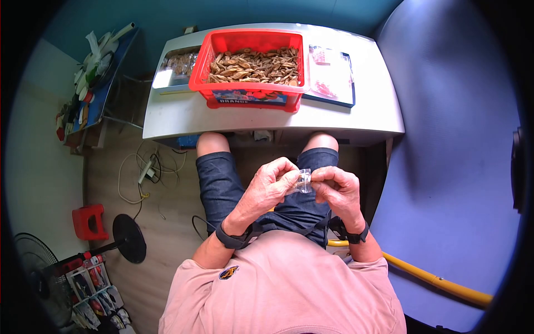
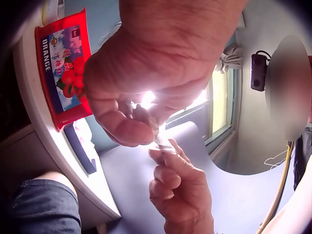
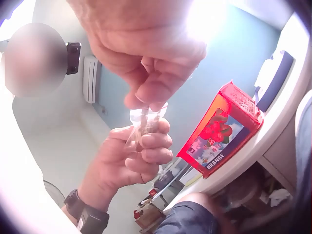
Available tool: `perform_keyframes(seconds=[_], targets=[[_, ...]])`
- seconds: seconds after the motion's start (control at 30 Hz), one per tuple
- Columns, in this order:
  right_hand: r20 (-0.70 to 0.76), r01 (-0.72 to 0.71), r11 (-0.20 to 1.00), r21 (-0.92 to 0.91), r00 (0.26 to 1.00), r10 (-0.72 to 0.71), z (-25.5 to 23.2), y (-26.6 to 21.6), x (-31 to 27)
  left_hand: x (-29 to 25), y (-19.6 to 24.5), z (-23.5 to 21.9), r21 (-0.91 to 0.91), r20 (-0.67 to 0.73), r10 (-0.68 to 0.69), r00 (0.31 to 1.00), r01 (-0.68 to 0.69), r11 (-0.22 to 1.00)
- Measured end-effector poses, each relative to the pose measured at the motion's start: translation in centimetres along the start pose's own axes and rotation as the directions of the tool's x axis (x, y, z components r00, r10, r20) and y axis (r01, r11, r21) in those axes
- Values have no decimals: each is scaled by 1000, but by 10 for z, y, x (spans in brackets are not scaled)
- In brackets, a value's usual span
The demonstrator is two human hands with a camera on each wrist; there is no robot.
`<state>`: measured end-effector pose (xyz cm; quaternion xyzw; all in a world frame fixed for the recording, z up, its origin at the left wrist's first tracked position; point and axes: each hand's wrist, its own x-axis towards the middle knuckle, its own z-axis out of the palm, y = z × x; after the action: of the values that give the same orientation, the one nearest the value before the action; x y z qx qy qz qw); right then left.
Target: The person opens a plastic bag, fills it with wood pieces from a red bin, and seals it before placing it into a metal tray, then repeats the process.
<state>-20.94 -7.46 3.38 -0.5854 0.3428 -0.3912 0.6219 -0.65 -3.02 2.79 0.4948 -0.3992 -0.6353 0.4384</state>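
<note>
Between the two hands, above the lap, is a small clear plastic bag (image 1: 303,181). The left hand (image 1: 271,186) holds the bag with curled fingers; in the right wrist view a brownish piece shows inside the bag (image 3: 146,124), against the left hand (image 3: 129,156). Thumb and fingertips of the right hand (image 1: 338,192) pinch the bag's other end. In the left wrist view, the right hand (image 2: 183,190) meets the bag's edge just below the left hand (image 2: 141,83).
A red basket (image 1: 250,93) of dried brown pieces stands on the white table (image 1: 367,111). Beside it lie a tray with small packets (image 1: 328,92) and another tray (image 1: 167,78). A fan (image 1: 39,278), a red stool (image 1: 90,222) and cables are at the left.
</note>
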Motion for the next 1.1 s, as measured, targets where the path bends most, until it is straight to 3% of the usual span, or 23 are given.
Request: perform_keyframes(seconds=[0.2, 0.3, 0.37, 0.47, 0.67, 0.8, 0.87, 0.97, 1.1], targets=[[64, 123, 985, -118, 991, -117, -3, 2, 0, 2, -3, -1, -29, -11, -20, 1000, 20, 999], [44, 52, 999, -8, 998, -52, -3, 3, 1, 2, -2, 0, -21, -5, -35, 999, 35, 999], [41, -76, 984, 163, 997, 71, -5, 3, 1, 2, -3, -1, -28, 2, -35, 999, 35, 999], [54, -196, 959, 206, 980, 189, -8, -4, 3, 1, -4, 0, -24, -1, -31, 1000, 31, 999], [71, -214, 970, 115, 976, 207, -6, -1, 3, 2, -8, -3, -61, -19, -10, 1000, 9, 998], [98, -182, 976, 115, 980, 171, -5, 1, 4, 1, -9, -3, -42, -14, -6, 1000, 6, 999], [18, -205, 962, 179, 979, 205, -3, 3, 4, 0, -5, -1, -38, -28, -21, 999, 20, 999], [56, -264, 937, 227, 964, 259, -4, 5, 5, -1, -2, 0, -21, -47, -25, 999, 24, 999], [60, -263, 950, 169, 965, 256, -2, 9, 3, -2, -4, -2, -26, -42, -53, 998, 52, 998]])
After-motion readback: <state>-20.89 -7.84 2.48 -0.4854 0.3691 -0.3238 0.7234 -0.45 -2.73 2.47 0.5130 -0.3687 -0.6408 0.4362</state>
